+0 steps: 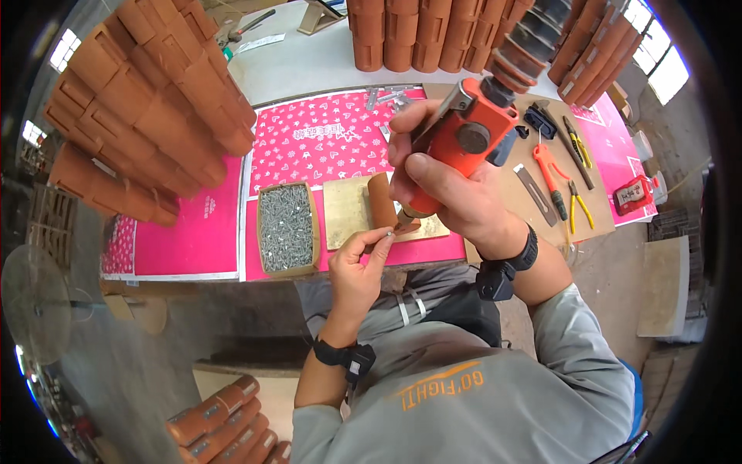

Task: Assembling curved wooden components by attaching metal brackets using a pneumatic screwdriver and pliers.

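Note:
My right hand [471, 197] is wrapped round a red power screwdriver [464, 139], held tilted with its tip pointing down and to the left. That tip meets the end of a brown clay-coloured tube piece [380, 199], which lies on a pale wooden board [340, 207]. Beside the tip, my left hand [357, 271] pinches a small metal screw [389, 233] between thumb and forefinger. The screw's far end is hidden by the fingers and the tool. Left of the board stands an open cardboard box [316, 232] full of small grey screws.
Tall stacks of brown tubes stand at the left [147, 100] and at the back [413, 35]. On brown cardboard at the right lie yellow-handled pliers [578, 207], an orange-handled tool [549, 170] and a metal strip [533, 193]. A red container [634, 195] sits at the table's right end.

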Action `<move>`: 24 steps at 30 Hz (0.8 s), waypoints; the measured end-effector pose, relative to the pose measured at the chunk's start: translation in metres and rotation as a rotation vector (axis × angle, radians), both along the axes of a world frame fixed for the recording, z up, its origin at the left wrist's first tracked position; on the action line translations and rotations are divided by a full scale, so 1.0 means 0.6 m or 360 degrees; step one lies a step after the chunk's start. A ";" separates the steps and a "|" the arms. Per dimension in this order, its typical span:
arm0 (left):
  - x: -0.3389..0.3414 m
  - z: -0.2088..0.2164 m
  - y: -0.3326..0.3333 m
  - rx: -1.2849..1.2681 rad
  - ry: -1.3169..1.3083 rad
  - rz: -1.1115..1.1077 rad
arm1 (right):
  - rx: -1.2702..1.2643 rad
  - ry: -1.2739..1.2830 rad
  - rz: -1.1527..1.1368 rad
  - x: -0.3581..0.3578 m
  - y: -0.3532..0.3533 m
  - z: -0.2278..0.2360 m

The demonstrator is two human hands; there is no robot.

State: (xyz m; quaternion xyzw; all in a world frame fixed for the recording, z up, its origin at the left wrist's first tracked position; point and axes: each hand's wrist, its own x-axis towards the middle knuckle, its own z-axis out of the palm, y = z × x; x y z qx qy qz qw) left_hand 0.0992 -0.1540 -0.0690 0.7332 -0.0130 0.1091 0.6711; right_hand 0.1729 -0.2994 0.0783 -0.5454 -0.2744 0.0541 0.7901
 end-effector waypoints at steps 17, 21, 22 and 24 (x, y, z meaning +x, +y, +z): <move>0.007 0.010 -0.017 0.0028 -0.0164 0.0011 | -0.0048 0.0102 -0.0085 -0.002 -0.003 -0.026; 0.004 0.001 -0.025 -0.0083 -0.0050 0.0009 | 0.0090 0.0088 -0.0140 -0.004 -0.002 -0.032; 0.007 -0.001 -0.026 -0.0080 -0.0050 0.0007 | 0.0019 0.0091 -0.0138 -0.004 -0.005 -0.032; 0.015 -0.003 -0.027 0.0109 -0.0321 0.0046 | -0.0048 0.0099 -0.0145 -0.003 -0.009 -0.034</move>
